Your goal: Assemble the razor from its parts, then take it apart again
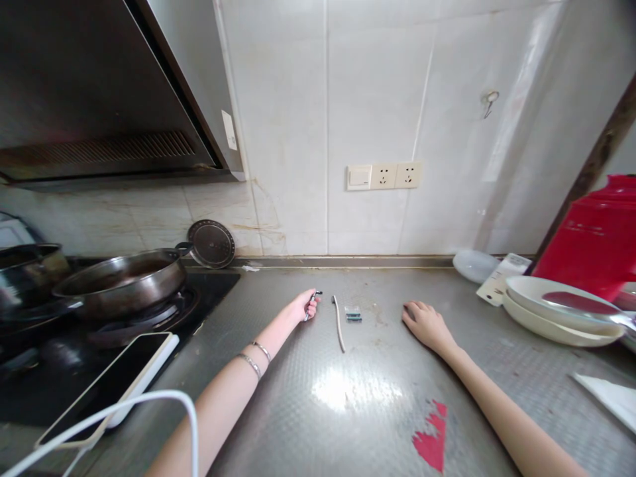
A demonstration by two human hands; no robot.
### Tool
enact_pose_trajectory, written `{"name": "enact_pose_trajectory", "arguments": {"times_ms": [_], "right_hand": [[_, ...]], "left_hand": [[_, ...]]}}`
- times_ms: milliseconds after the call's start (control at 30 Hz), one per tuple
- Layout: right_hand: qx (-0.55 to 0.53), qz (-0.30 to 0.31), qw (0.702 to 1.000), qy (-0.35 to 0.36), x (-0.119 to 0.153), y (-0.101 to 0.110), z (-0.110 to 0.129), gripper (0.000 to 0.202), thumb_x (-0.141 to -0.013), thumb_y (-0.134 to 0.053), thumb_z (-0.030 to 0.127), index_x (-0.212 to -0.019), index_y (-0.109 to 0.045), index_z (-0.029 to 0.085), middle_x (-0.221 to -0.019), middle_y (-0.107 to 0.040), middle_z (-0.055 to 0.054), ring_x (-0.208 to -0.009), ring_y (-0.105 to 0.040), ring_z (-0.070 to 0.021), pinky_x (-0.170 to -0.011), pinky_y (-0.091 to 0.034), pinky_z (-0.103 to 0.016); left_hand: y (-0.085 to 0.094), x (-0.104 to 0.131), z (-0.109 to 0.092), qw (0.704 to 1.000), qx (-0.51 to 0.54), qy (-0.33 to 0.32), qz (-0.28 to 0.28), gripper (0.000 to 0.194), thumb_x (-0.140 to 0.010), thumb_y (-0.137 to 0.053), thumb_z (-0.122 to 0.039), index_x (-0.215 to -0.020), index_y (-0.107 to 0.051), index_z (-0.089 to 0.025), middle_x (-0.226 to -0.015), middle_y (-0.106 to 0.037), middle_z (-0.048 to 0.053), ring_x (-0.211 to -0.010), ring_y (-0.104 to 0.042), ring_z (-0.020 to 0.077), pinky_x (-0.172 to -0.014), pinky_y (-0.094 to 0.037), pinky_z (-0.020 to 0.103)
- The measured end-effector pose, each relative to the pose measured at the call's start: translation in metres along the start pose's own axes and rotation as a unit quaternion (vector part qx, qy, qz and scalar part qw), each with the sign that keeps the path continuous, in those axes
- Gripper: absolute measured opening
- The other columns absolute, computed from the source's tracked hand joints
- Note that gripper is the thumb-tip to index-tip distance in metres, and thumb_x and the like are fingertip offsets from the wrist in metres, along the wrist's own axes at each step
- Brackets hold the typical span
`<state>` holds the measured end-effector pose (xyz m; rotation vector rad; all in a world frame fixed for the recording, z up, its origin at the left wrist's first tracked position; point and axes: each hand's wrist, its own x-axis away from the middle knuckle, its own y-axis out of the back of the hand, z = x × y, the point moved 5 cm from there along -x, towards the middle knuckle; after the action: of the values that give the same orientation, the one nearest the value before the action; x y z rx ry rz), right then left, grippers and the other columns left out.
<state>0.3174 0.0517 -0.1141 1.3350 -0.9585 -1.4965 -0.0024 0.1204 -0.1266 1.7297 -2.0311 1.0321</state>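
My left hand (307, 306) is closed around a small dark and silver tool (312, 305) just above the metal countertop (298, 404). Two bracelets circle that wrist. To its right lies a thin off-white stick with a dark head, like a toothbrush (338, 324). Beside the stick is a small clear pack with dark green cylinders, perhaps batteries (353, 318). My right hand (424, 322) rests palm down on the counter, farther right, its fingers lying flat with nothing seen in them.
A pan (124, 285) and a pot stand on the stove at left, with a phone (109, 387) and white cable nearer. At right are stacked bowls (561, 308), a red container (591, 238) and a white card. A torn red patch (433, 442) is at the front.
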Motion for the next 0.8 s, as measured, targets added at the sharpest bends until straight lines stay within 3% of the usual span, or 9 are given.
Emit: {"name": "enact_pose_trajectory", "arguments": {"times_ms": [200, 800], "right_hand": [[-0.002, 0.001, 1.000, -0.002, 0.001, 0.002, 0.001, 0.034, -0.086, -0.038, 0.031, -0.109, -0.058, 0.016, -0.114, -0.058, -0.013, -0.105, -0.051, -0.0261, -0.083, -0.037, -0.035], [0.001, 0.000, 1.000, -0.001, 0.001, 0.001, 0.001, 0.037, -0.085, -0.036, 0.032, -0.110, -0.058, 0.016, -0.116, -0.058, -0.013, -0.107, -0.050, -0.0267, -0.086, -0.037, -0.036]], "left_hand": [[0.003, -0.006, 0.000, 1.000, -0.009, -0.012, -0.012, 0.037, -0.091, -0.037, -0.037, -0.063, -0.044, -0.014, -0.037, -0.027, -0.010, -0.025, -0.022, 0.0014, -0.028, -0.012, 0.012], [0.005, 0.009, -0.005, 0.995, -0.063, -0.047, -0.068, 0.037, -0.090, -0.036, -0.038, -0.061, -0.041, -0.016, -0.041, -0.027, -0.009, -0.028, -0.019, 0.0013, -0.032, -0.010, 0.013]]}}
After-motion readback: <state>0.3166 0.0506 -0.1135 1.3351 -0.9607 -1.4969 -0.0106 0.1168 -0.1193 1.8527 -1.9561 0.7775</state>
